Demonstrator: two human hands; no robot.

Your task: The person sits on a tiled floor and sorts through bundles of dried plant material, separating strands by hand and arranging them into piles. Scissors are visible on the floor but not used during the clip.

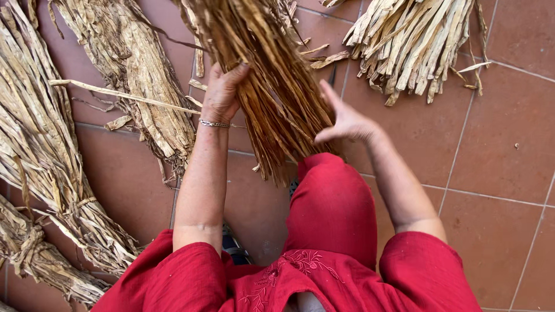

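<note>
Bundle (272,92) of brown dried strips stands at centre frame, running from 12 o'clock down to its cut ends just above the red-clad knee (332,202). It leans slightly, top toward 11 o'clock.

Nearest the camera, at 6 o'clock: red shirt (300,277) with embroidery, and both bare forearms extending upward from red sleeves.

Left hand (222,95): grip closed on the bundle's left side, fingers curled over the strips, thumb side toward the camera. A silver bracelet (214,123) sits on the wrist.

Right hand (344,118): grip open, fingers spread and extended toward 11 o'clock, palm against the bundle's right edge. Whether it presses the strips or only touches them cannot be told.

Floor (503,127): terracotta tiles with pale grout lines, under everything.

At 9 o'clock, a long pale sheaf (34,138) of dried leaves lies on the floor, running from the upper left corner down to 7 o'clock. A second tied sheaf (34,260) lies at 8 o'clock, near the left sleeve.

At 10 o'clock, a flatter pile (144,75) of pale leaves lies just left of the left hand; one loose stalk (121,93) crosses it toward the wrist.

At 1 o'clock, farthest out, a pale cut bunch (416,40) lies on the floor, well apart from the right hand.
</note>
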